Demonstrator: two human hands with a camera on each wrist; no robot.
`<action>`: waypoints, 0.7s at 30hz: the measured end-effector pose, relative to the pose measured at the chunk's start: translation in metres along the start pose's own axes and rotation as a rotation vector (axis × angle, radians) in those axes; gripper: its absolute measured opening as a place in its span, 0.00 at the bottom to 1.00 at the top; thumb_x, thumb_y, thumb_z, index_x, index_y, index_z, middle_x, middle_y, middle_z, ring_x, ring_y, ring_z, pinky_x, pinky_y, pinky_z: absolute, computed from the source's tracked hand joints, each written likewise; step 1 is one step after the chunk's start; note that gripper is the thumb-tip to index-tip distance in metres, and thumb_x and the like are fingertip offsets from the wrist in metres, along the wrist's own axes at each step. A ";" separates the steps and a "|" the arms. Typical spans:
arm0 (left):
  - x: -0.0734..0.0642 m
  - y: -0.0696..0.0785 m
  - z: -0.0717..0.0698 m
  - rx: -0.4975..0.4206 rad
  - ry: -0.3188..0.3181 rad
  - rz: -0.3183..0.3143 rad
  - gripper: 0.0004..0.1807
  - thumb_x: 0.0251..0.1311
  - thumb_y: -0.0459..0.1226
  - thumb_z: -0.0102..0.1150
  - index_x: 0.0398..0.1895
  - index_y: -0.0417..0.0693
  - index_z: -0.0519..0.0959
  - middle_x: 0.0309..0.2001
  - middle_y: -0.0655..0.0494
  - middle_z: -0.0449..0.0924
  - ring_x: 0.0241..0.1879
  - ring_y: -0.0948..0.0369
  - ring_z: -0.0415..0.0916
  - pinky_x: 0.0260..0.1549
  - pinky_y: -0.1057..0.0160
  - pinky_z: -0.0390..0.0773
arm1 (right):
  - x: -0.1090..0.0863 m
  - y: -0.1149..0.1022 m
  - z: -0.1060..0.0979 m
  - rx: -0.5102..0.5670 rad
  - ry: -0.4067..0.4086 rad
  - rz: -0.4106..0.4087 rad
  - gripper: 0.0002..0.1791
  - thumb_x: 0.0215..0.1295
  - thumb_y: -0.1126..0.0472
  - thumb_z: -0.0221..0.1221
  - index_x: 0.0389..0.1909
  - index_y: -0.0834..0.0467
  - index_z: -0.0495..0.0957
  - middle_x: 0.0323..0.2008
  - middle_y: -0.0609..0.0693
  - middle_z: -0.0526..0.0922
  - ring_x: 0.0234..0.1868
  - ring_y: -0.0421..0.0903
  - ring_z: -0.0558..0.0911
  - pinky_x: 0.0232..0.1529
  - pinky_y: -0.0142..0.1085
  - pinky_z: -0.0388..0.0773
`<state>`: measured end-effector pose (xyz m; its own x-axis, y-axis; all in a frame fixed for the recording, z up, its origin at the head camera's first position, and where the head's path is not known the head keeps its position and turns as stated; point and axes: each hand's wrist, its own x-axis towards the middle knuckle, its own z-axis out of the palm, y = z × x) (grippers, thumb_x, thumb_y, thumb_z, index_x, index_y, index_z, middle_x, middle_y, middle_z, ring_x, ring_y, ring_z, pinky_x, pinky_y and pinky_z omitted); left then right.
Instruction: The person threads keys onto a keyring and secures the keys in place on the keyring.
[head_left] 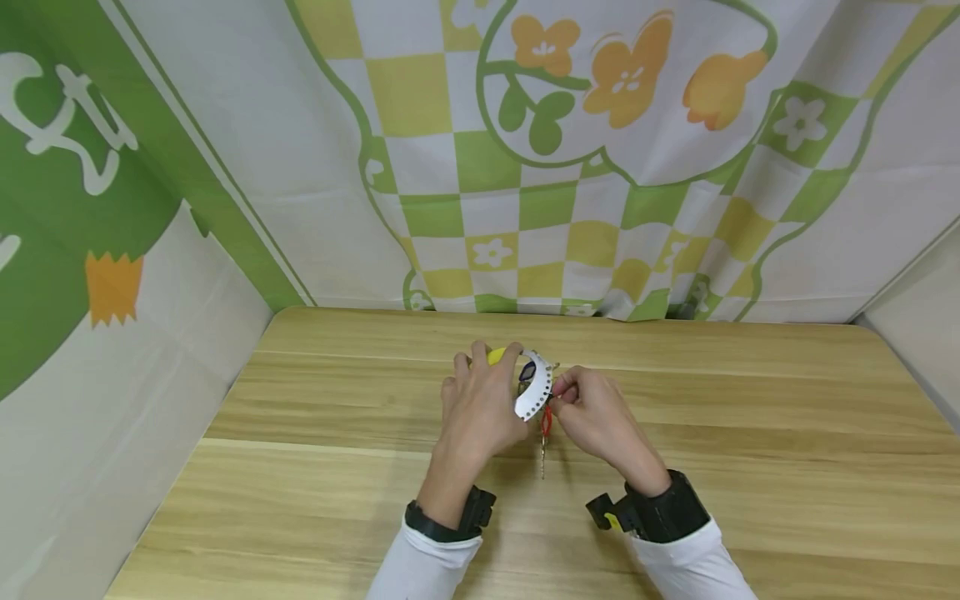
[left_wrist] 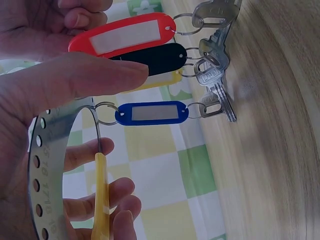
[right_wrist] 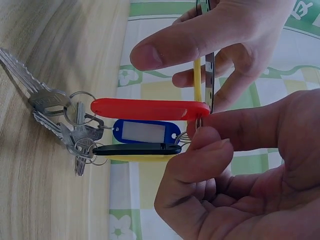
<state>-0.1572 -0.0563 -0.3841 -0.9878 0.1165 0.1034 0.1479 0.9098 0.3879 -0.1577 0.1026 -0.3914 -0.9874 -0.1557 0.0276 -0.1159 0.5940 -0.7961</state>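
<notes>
My left hand [head_left: 480,404] grips a curved metal key holder, a white-looking plate [head_left: 534,392] with numbered holes and a yellow handle [left_wrist: 101,195]. Key tags hang from it: red [left_wrist: 125,34], black [left_wrist: 172,56], blue [left_wrist: 152,120] and a partly hidden yellow one [right_wrist: 137,158]. Each tag's far end carries a ring with silver keys [right_wrist: 50,101], low over the wood. At the plate's edge my right hand [head_left: 596,412] pinches the small ring at the red tag's end between thumb and forefinger. Whether that ring passes through a hole is hidden by the fingertips.
A light wooden table [head_left: 315,483] lies under both hands. Behind it hangs a checked green, yellow and white curtain [head_left: 487,179], and a white and green cloth [head_left: 150,400] closes off the left side. Black bands [head_left: 663,508] sit on both wrists.
</notes>
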 end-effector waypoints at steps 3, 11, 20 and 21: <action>0.000 0.000 0.000 0.003 -0.001 0.003 0.56 0.28 0.36 0.84 0.71 0.55 0.72 0.63 0.39 0.67 0.55 0.42 0.66 0.42 0.43 0.74 | 0.000 0.000 0.000 0.001 0.001 0.004 0.04 0.59 0.72 0.58 0.34 0.64 0.79 0.26 0.52 0.78 0.25 0.45 0.74 0.27 0.37 0.71; 0.000 0.000 0.001 -0.001 0.001 0.001 0.54 0.31 0.38 0.83 0.71 0.53 0.72 0.61 0.37 0.68 0.52 0.43 0.67 0.39 0.44 0.75 | 0.001 0.001 0.001 0.000 0.012 0.000 0.04 0.59 0.72 0.58 0.34 0.64 0.79 0.27 0.52 0.78 0.26 0.45 0.74 0.27 0.37 0.71; 0.001 -0.002 0.002 -0.040 0.008 -0.016 0.53 0.32 0.38 0.82 0.71 0.52 0.72 0.59 0.36 0.69 0.51 0.43 0.68 0.38 0.44 0.76 | 0.003 0.003 0.001 -0.002 0.050 -0.037 0.03 0.58 0.70 0.61 0.33 0.62 0.79 0.25 0.50 0.77 0.25 0.44 0.74 0.26 0.34 0.70; 0.001 -0.002 0.001 -0.044 0.010 -0.019 0.53 0.32 0.38 0.82 0.71 0.52 0.71 0.59 0.36 0.69 0.51 0.42 0.68 0.38 0.44 0.76 | 0.003 0.003 0.001 -0.001 0.054 -0.038 0.03 0.58 0.70 0.61 0.33 0.62 0.79 0.25 0.50 0.77 0.24 0.43 0.74 0.26 0.34 0.70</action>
<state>-0.1583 -0.0574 -0.3861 -0.9900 0.0949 0.1047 0.1311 0.8933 0.4299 -0.1610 0.1028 -0.3944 -0.9867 -0.1350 0.0905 -0.1534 0.5891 -0.7934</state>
